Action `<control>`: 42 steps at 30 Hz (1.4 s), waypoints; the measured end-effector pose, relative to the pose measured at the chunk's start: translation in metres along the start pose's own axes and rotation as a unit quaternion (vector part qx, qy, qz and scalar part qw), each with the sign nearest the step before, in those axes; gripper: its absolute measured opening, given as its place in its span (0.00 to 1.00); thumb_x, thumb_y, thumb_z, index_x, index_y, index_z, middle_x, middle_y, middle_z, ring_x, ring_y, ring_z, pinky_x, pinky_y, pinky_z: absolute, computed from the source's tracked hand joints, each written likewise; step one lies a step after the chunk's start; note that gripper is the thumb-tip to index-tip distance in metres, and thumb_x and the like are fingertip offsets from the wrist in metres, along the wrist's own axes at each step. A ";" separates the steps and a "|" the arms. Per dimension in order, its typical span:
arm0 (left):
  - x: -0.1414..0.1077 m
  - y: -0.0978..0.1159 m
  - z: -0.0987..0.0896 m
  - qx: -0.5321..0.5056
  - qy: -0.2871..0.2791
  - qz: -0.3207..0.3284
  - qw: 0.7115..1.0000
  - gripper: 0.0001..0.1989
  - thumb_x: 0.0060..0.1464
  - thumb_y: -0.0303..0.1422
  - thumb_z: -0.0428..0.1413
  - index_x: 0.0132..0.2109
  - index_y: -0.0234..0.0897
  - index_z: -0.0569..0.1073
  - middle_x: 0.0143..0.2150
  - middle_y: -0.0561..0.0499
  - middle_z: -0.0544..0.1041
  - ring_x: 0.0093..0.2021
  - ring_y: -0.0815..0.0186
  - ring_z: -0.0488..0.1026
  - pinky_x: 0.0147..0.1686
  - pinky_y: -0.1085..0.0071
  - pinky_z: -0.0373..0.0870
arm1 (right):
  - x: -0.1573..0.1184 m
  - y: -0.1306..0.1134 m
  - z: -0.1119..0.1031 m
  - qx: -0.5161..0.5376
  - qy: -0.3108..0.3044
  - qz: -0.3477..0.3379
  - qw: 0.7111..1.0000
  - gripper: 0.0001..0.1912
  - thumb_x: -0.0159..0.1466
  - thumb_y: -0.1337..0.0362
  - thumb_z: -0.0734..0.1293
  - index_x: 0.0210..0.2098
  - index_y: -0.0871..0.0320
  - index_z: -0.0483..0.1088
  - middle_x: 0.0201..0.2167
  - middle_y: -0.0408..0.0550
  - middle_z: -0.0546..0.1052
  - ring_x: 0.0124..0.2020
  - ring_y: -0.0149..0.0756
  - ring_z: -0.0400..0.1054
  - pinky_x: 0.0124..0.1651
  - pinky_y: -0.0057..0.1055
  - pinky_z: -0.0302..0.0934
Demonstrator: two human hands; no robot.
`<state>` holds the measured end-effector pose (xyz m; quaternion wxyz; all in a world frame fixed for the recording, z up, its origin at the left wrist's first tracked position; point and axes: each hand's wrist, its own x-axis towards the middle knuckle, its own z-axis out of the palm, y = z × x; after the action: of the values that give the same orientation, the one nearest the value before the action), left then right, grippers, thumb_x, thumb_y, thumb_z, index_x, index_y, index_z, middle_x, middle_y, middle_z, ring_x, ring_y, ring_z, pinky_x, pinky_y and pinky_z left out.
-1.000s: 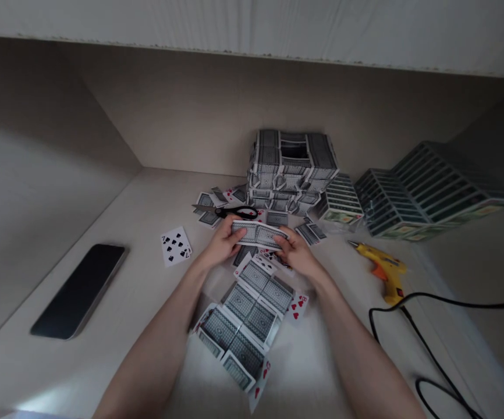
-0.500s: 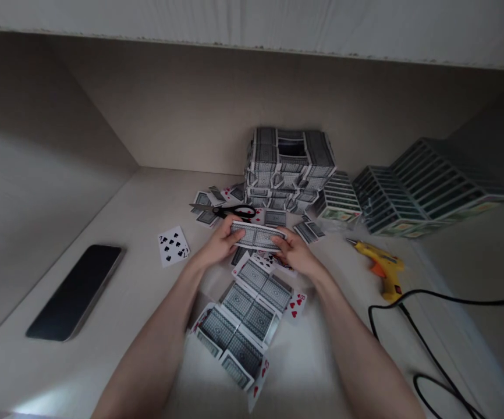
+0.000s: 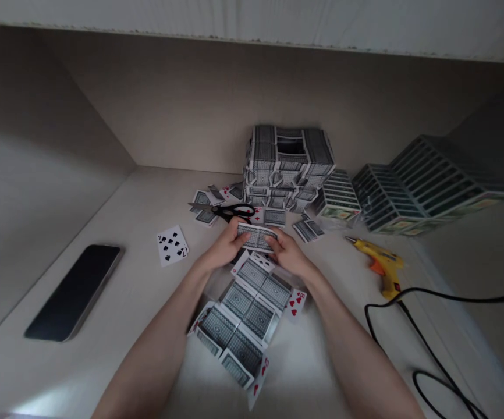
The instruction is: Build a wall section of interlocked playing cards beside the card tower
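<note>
Between both hands is a folded playing-card strip [image 3: 257, 238], its grey patterned backs facing up. My left hand [image 3: 229, 243] grips its left end with the thumb on top. At the right end, my right hand [image 3: 287, 251] pinches it the same way. Just below lies a panel of joined playing cards [image 3: 240, 314], some edge cards folded upward and red hearts showing at its sides. Black-handled scissors [image 3: 234, 210] rest just beyond my left hand among loose cards. Behind them stands a box-like structure built of cards [image 3: 291, 166] with a square opening on top.
A phone [image 3: 75, 291] and a seven of spades [image 3: 172, 245] lie at the left. On the right are a yellow glue gun [image 3: 383, 265] with a black cable [image 3: 448, 298] and stacked card boxes [image 3: 435, 183]. A shelf edge [image 3: 252, 43] overhangs the work surface.
Both hands have drawn slightly closer together, and the held strip looks shorter and a little bowed. The panel, scissors and other things stay in place.
</note>
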<state>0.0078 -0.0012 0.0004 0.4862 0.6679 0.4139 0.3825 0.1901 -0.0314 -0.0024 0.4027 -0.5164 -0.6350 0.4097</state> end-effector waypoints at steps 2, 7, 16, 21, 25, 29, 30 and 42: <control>-0.001 0.001 0.001 0.008 -0.012 0.002 1.000 0.10 0.52 0.36 0.53 0.39 0.37 0.62 0.30 0.55 0.64 0.32 0.68 0.62 0.33 0.73 0.60 | -0.001 -0.002 0.002 -0.015 0.018 -0.017 1.000 0.09 0.60 0.61 0.59 0.34 0.53 0.69 0.24 0.43 0.72 0.28 0.35 0.66 0.29 0.30 0.61; 0.001 -0.004 0.003 0.011 -0.015 0.004 1.000 0.10 0.52 0.35 0.53 0.40 0.37 0.62 0.31 0.55 0.65 0.32 0.68 0.63 0.32 0.73 0.62 | -0.005 -0.005 0.005 -0.040 0.021 -0.027 0.999 0.11 0.62 0.57 0.58 0.34 0.53 0.69 0.18 0.40 0.70 0.21 0.34 0.64 0.26 0.29 0.59; 0.002 -0.008 0.002 -0.123 0.009 -0.052 0.991 0.14 0.50 0.40 0.56 0.40 0.41 0.60 0.20 0.60 0.61 0.12 0.76 0.55 0.10 0.78 0.51 | -0.003 0.009 -0.012 -0.291 0.286 -0.050 0.912 0.11 0.61 0.65 0.55 0.37 0.59 0.67 0.32 0.52 0.73 0.38 0.43 0.64 0.42 0.38 0.58; 0.002 -0.009 0.003 -0.131 0.017 -0.047 0.990 0.15 0.49 0.40 0.57 0.40 0.41 0.61 0.22 0.59 0.64 0.12 0.76 0.59 0.09 0.78 0.55 | 0.000 0.015 -0.020 -0.386 0.320 -0.042 0.865 0.14 0.54 0.69 0.60 0.40 0.61 0.67 0.39 0.56 0.71 0.44 0.48 0.59 0.47 0.44 0.56; 0.002 -0.007 0.003 -0.141 0.013 -0.049 0.989 0.15 0.49 0.40 0.57 0.40 0.41 0.61 0.22 0.59 0.64 0.11 0.76 0.59 0.09 0.77 0.55 | -0.001 0.018 -0.018 -0.379 0.326 -0.020 0.866 0.19 0.53 0.69 0.60 0.45 0.64 0.64 0.41 0.59 0.70 0.46 0.49 0.60 0.49 0.46 0.56; 0.001 0.000 0.002 -0.153 0.015 -0.053 0.987 0.15 0.49 0.40 0.57 0.40 0.40 0.61 0.22 0.59 0.65 0.11 0.75 0.60 0.09 0.77 0.55 | 0.000 0.019 -0.018 -0.319 0.340 -0.032 0.884 0.18 0.55 0.69 0.59 0.45 0.63 0.65 0.47 0.60 0.69 0.49 0.47 0.61 0.51 0.45 0.56; 0.001 0.001 0.002 -0.157 0.013 -0.054 0.986 0.15 0.49 0.39 0.57 0.40 0.40 0.61 0.22 0.59 0.65 0.11 0.75 0.60 0.09 0.78 0.55 | 0.000 0.018 -0.018 -0.305 0.342 -0.039 0.888 0.16 0.57 0.68 0.58 0.44 0.63 0.67 0.47 0.60 0.69 0.50 0.46 0.61 0.52 0.44 0.56; 0.002 0.005 -0.003 -0.190 0.009 -0.017 0.982 0.27 0.47 0.31 0.58 0.53 0.44 0.55 0.18 0.61 0.65 0.13 0.72 0.63 0.11 0.79 0.58 | 0.003 0.004 0.000 0.179 0.294 -0.008 0.939 0.17 0.58 0.54 0.63 0.43 0.52 0.56 0.37 0.46 0.70 0.25 0.33 0.69 0.25 0.35 0.69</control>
<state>0.0064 0.0005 0.0061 0.6069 0.5526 0.3494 0.4519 0.1911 -0.0283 -0.0060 0.6605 -0.5278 -0.4089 0.3435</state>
